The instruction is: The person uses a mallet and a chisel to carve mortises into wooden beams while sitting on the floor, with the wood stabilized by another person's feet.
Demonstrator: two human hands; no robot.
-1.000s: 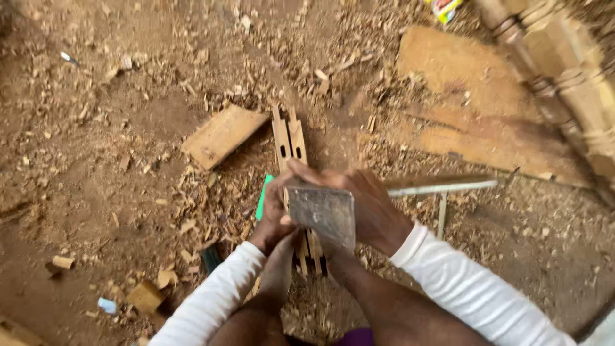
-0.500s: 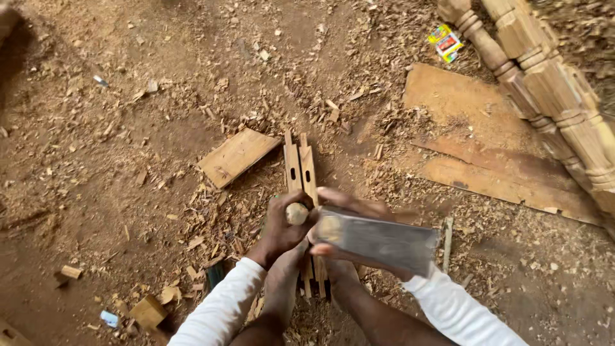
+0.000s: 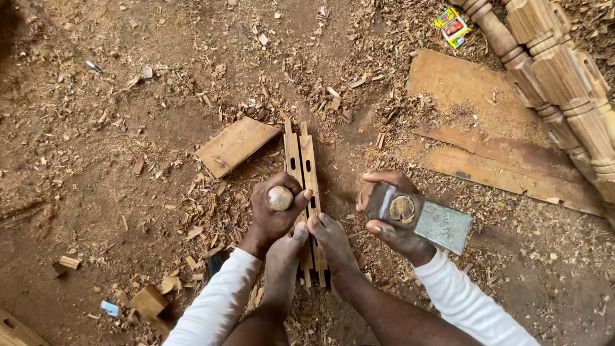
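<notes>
The left hand [image 3: 274, 211] is clenched around the round, pale wooden handle end of an upright tool [image 3: 280, 198]; the tool's lower part is hidden by the fist, so its kind cannot be told. The fist sits over two long, narrow slotted wooden strips [image 3: 302, 173], which lie side by side and touching on the earth floor [image 3: 96, 160]. Two bare feet [image 3: 307, 247] press on the near ends of the strips. The right hand [image 3: 391, 214] grasps one heavy rectangular grey metal hammer head [image 3: 419, 216], held just to the right of the strips and apart from them, with one flat face turned up toward the camera. Both forearms wear white sleeves. One flat rectangular wooden offcut [image 3: 236, 145] lies just left of the far ends of the strips. Two broad flat brown boards [image 3: 493, 128] lie farther right. Several turned, carved wooden posts [image 3: 551, 70] are stacked at the upper right corner of the view, and one small multicoloured wrapper [image 3: 452, 24] lies beside them. Two small wooden blocks [image 3: 148, 300] lie toward the lower left. Wood chips and shavings cover the floor.
</notes>
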